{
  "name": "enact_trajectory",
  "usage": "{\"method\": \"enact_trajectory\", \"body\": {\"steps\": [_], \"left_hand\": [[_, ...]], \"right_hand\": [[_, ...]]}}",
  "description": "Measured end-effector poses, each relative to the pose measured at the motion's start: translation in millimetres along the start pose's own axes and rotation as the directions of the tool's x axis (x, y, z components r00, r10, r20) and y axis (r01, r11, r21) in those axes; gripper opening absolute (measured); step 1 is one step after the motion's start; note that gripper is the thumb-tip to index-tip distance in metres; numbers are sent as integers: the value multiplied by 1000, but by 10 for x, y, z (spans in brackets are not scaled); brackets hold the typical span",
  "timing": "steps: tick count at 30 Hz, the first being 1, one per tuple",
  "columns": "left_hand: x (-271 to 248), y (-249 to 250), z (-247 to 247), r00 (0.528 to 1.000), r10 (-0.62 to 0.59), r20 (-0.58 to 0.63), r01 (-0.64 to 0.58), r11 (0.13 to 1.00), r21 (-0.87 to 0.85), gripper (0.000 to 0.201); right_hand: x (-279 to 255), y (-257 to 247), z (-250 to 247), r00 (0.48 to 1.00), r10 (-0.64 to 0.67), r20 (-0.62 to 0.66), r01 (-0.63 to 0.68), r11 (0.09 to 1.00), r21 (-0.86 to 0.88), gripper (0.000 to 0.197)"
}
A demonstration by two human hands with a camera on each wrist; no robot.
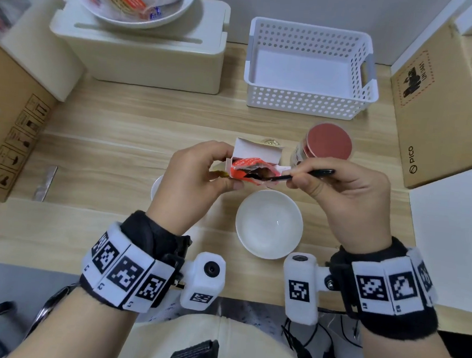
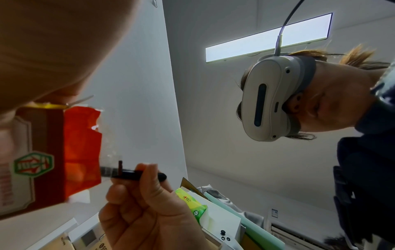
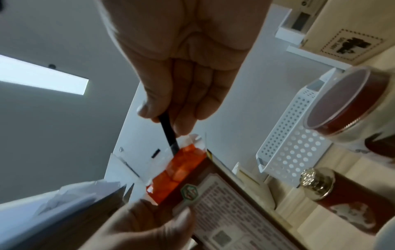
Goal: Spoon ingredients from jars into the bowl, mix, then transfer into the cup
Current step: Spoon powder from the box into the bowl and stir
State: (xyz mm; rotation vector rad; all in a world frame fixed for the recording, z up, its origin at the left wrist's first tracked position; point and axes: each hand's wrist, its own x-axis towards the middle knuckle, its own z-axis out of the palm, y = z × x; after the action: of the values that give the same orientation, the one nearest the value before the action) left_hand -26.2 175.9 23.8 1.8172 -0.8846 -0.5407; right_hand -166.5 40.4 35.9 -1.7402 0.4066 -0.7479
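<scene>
Both hands work above the empty bowl (image 1: 269,223): left hand (image 1: 193,176) fingers curled round a tilted carton (image 1: 254,163), right hand (image 1: 348,198) pinching a black spoon (image 1: 293,176) inside its orange bag (image 2: 82,148), which may tear, spilling contents onto the table (image 1: 107,130).

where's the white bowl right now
In the head view the white bowl sits on the wooden table near its front edge, just below the held box and between the two wrists.

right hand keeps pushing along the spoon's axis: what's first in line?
The right hand pinches the black spoon, its tip already inside the orange inner bag. Straight on, it likely meets the bag's contents, then the left hand holding the box; depth unclear.
</scene>
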Motion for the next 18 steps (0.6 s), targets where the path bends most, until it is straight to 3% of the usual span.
{"method": "enact_trajectory", "body": {"steps": [3, 6, 8, 11, 18], "left_hand": [[-1, -38, -8, 1000, -7, 1, 7, 1000, 13, 42], [-14, -52, -12, 1000, -16, 1, 16, 1000, -5, 45], [-11, -51, -17, 1000, -17, -2, 17, 1000, 8, 47], [17, -71, -15, 1000, -22, 18, 21, 998, 55, 48], [42, -74, -43, 992, -58, 114, 56, 998, 21, 46]], "right_hand": [[3, -16, -19, 1000, 26, -12, -25, 993, 113, 3], [22, 17, -48, 992, 70, -101, -51, 982, 182, 12], [30, 50, -40, 976, 149, -156, -109, 965, 237, 3], [38, 115, -27, 936, 295, -192, -220, 916, 336, 14], [17, 216, -54, 876, 471, -100, -344, 757, 556, 13]]}}
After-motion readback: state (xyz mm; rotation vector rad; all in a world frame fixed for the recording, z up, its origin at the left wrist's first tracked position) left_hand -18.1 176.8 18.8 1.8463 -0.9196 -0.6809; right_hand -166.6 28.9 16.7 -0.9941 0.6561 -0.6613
